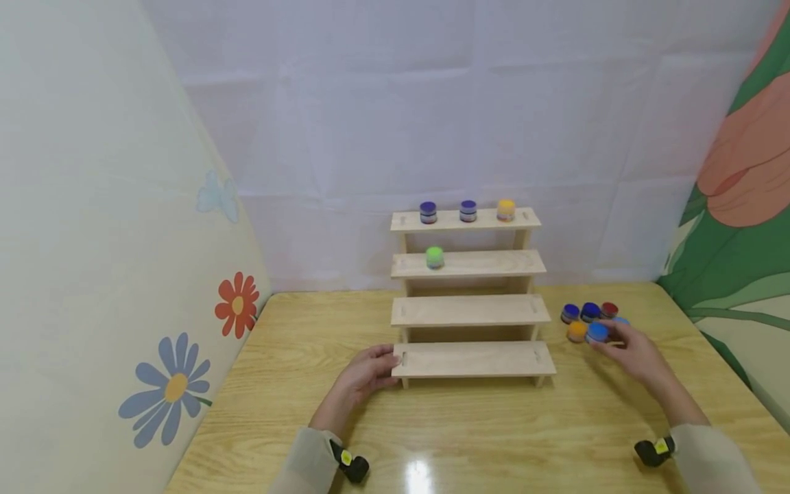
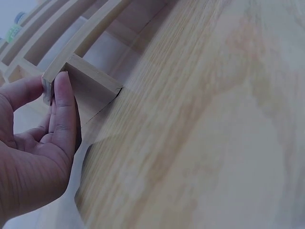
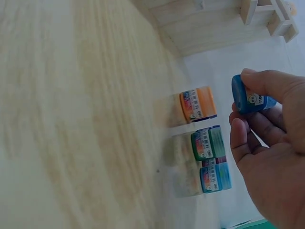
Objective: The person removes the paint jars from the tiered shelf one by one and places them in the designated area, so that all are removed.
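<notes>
My left hand (image 1: 367,374) pinches the left end of the lowest board of a stepped wooden display shelf (image 1: 475,359); in the left wrist view, thumb and fingers (image 2: 64,107) close on the board's corner. Off the shelf's right side, my right hand (image 1: 638,357) grips a small blue paint jar (image 3: 250,95) between thumb and fingers, raised off the tabletop in the right wrist view. Close by it stand an orange jar (image 3: 198,104), a green jar (image 3: 208,143) and a light blue jar (image 3: 215,178). Dark blue jars (image 1: 570,313) and a dark red one (image 1: 609,311) sit just behind.
On the top step are two dark-blue-lidded jars (image 1: 428,213) and a yellow-orange jar (image 1: 506,210); a green-lidded jar (image 1: 435,258) stands on the step below. The wood-grain table (image 1: 296,336) meets a white cloth backdrop (image 1: 345,137) behind and painted panels on both sides.
</notes>
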A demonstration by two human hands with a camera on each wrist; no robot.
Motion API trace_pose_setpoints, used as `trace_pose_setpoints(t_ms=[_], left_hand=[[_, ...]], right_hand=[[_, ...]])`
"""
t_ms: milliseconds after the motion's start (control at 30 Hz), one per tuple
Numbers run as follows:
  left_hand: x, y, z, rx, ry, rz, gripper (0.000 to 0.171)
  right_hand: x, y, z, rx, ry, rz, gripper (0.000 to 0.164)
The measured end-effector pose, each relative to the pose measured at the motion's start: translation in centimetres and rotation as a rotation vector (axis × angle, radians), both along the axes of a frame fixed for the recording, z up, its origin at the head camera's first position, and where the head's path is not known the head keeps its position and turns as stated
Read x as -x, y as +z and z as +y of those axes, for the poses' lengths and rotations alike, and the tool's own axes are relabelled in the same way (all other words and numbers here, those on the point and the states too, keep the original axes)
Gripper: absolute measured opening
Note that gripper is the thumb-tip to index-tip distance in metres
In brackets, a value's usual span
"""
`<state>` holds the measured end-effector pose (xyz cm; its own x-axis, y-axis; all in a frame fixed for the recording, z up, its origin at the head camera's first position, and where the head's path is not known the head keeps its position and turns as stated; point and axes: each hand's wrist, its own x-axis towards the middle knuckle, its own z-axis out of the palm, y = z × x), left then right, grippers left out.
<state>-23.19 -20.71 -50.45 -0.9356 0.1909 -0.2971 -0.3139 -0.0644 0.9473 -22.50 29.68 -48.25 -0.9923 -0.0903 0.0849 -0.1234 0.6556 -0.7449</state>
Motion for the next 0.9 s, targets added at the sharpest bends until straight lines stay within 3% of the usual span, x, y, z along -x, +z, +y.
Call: trace_pose_setpoints(t_ms=[900], left_hand=[[-0.1,0.0,-0.1,-0.013,-0.016,0.008,0.055]], right_hand=[[-0.2,-3.0,0.3,-0.052,0.032,-0.069,0.055]])
